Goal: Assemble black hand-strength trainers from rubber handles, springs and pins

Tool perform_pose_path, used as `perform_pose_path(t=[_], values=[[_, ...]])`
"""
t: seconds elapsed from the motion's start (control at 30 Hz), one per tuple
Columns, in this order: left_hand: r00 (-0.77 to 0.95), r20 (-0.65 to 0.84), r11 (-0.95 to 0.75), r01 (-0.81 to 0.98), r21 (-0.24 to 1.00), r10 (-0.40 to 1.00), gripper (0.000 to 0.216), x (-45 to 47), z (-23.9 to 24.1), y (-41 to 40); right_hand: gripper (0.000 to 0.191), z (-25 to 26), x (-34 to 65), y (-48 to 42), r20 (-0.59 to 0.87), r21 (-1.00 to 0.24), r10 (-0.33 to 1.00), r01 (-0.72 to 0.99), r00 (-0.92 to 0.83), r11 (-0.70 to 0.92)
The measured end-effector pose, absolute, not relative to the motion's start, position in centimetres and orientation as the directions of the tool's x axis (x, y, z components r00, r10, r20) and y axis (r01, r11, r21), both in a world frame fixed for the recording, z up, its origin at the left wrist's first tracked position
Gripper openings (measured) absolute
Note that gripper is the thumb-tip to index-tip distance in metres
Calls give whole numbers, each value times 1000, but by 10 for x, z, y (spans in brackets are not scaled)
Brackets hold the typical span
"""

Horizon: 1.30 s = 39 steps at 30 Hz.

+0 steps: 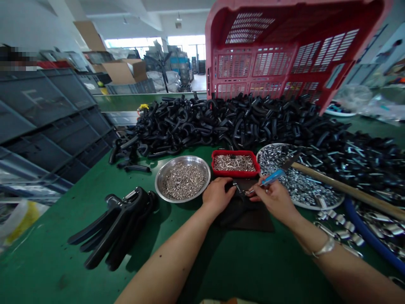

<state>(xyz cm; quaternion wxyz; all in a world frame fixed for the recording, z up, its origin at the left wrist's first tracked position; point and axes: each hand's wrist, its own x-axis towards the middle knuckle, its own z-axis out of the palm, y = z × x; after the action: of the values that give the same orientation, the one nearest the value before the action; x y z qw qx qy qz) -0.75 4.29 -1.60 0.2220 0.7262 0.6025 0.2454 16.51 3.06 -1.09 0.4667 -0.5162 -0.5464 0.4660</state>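
My left hand point(218, 195) is closed on a black plastic handle point(243, 202), which lies on a dark mat point(261, 219); a small metal piece shows by its upper end. In my right hand point(276, 199) is a blue-handled screwdriver point(274, 176), its thin end pointing left at the metal piece. My right fingers are pinched close to that end, and they partly hide it. Left of my left hand stands a steel bowl point(155, 185) of small metal parts. A red tray point(215, 172) of metal pins sits just beyond both hands.
Several assembled black hand grips point(118, 230) lie at left. Behind are heaped black handles point(196, 122) and a tipped red crate point(249, 63). At right, a wooden-handled hammer point(341, 183) rests across a plate of metal parts point(303, 207). Grey bins point(47, 109) stand left.
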Motion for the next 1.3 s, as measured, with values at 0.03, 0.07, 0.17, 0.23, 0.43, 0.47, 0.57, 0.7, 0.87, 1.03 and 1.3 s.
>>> perform_pose_path(t=[0.03, 0.07, 0.17, 0.23, 0.43, 0.47, 0.57, 0.7, 0.87, 1.03, 1.3], values=[[150, 77, -165, 768, 619, 986, 35, -7, -16, 43, 31, -12, 166, 29, 38, -990, 999, 133, -37, 43], [147, 68, -157, 769, 620, 987, 36, -7, -15, 43, 32, -14, 166, 28, 42, -991, 998, 125, -38, 46], [147, 67, -156, 770, 619, 987, 35, -7, -16, 43, 33, -16, 166, 25, 52, -993, 998, 108, -30, 55], [150, 83, -169, 766, 620, 985, 35, -7, -16, 44, 30, -17, 165, 22, 64, -988, 998, 141, -30, 67], [148, 99, -178, 762, 623, 984, 34, -8, -18, 43, 10, -5, 154, 15, 326, -678, 930, 643, -171, 356], [149, 98, -177, 764, 621, 984, 34, -8, -18, 43, 8, -2, 152, 16, 355, -568, 905, 715, -234, 408], [148, 99, -178, 772, 611, 984, 34, -8, -16, 42, 11, 8, 148, 22, 319, -418, 876, 776, -361, 472], [146, 105, -180, 788, 588, 984, 34, -8, -15, 41, 12, 21, 151, 34, 192, -697, 911, 602, -365, 388], [148, 104, -181, 806, 564, 983, 35, -1, -11, 38, 30, 37, 159, 60, 199, -966, 979, 161, -49, 205], [119, 188, -196, 856, 479, 975, 30, -21, 16, 43, 19, 31, 172, 119, 277, -522, 960, 844, 26, 128], [-87, -230, 127, 978, 168, 969, 22, -91, 26, 67, 8, 37, 140, 138, 163, -241, 970, 946, -181, 217]])
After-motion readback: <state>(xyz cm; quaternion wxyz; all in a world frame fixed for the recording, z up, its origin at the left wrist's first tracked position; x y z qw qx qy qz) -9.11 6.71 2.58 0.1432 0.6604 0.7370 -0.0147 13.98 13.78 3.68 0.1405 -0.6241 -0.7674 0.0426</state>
